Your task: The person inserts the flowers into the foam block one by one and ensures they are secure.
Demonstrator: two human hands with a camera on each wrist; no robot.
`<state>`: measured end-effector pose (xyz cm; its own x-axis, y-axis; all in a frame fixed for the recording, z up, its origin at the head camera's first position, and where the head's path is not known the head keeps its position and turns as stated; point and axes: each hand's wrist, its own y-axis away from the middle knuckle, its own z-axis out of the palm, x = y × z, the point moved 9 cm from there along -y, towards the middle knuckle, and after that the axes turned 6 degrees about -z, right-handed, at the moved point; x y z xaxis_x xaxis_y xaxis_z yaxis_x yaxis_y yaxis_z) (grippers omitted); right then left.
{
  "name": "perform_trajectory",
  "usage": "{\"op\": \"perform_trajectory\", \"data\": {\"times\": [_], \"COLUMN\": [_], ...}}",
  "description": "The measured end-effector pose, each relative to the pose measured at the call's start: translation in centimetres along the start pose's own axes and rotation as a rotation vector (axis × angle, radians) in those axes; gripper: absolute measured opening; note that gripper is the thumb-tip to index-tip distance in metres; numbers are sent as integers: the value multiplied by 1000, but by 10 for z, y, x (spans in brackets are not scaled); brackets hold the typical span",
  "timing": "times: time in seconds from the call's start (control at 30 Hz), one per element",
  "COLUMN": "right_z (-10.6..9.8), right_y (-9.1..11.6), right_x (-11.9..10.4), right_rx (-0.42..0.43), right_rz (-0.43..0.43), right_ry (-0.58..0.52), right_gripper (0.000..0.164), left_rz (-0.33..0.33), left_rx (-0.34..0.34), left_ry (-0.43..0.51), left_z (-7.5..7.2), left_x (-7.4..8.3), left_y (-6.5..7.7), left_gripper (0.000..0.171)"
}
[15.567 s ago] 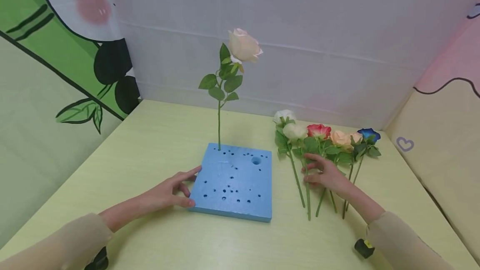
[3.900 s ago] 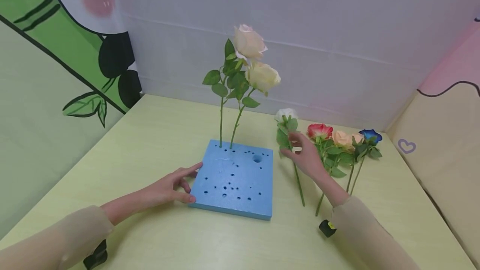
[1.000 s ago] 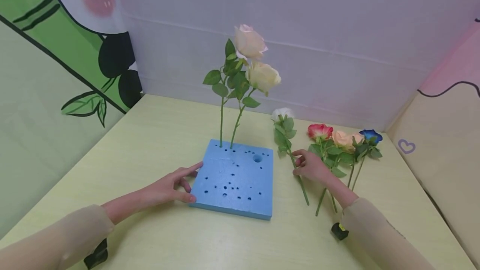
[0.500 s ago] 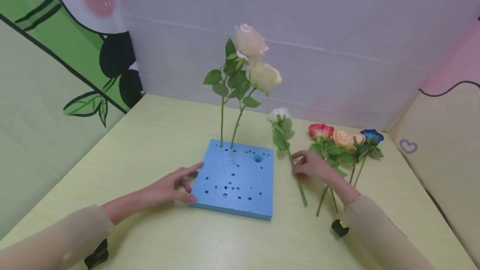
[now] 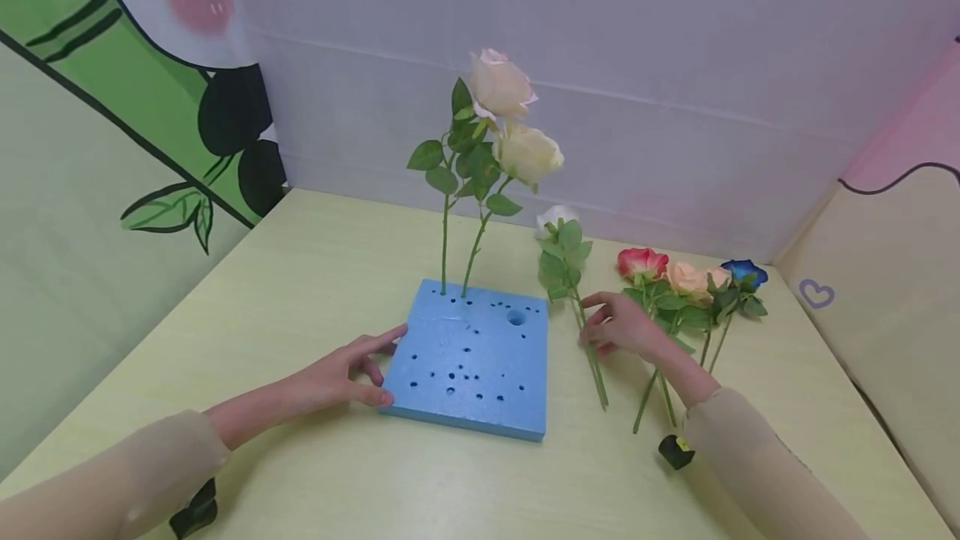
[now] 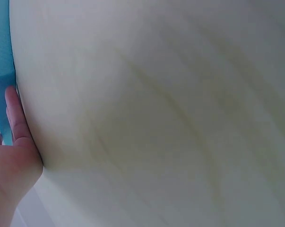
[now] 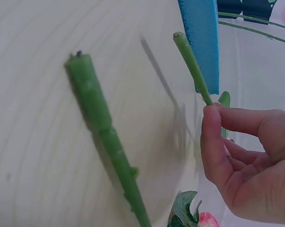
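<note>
A blue foam board (image 5: 487,361) pierced with several holes lies on the table. My left hand (image 5: 330,380) rests against its left edge, index finger and thumb spread; in the left wrist view the fingers (image 6: 18,116) lie along its side. A pale pink rose (image 5: 501,83) and a cream rose (image 5: 527,152) stand in holes at the board's back left, the cream one leaning right. To the right of the board, my right hand (image 5: 624,328) pinches the stem of a white rose (image 5: 557,220). In the right wrist view this stem (image 7: 191,66) is between thumb and fingertip, its shadow apart from it.
Further right lie a red rose (image 5: 641,262), a peach rose (image 5: 686,277) and a blue rose (image 5: 742,273), leaves overlapping. Another cut stem (image 7: 97,101) looms close in the right wrist view. A pale cloth wall (image 5: 637,65) closes off the back.
Since the oldest frame, the cream rose has gone from the table into the board. More recently my right hand took the white rose's stem and shifted it slightly left. The left hand stays put.
</note>
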<state>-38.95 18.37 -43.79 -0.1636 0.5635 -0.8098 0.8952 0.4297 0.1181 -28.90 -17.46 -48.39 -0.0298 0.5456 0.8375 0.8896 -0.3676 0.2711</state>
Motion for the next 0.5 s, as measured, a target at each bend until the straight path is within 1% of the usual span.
{"op": "perform_trajectory", "data": {"times": [0.2, 0.37, 0.5], "right_z": [-5, -10, -16], "right_y": [-3, -6, -7], "right_x": [-4, -6, -11], "right_rx": [42, 90, 127], "right_rz": [-10, -12, -43], "right_ry": [-5, -35, -42], "right_gripper": [55, 55, 55], "left_rz": [-4, -7, -9], "left_rx": [-1, -1, -2], "left_ry": [1, 6, 12], "left_z": [0, 0, -1], "left_x": [-1, 0, 0], "left_y": [0, 0, 0], "left_gripper": [92, 91, 92]}}
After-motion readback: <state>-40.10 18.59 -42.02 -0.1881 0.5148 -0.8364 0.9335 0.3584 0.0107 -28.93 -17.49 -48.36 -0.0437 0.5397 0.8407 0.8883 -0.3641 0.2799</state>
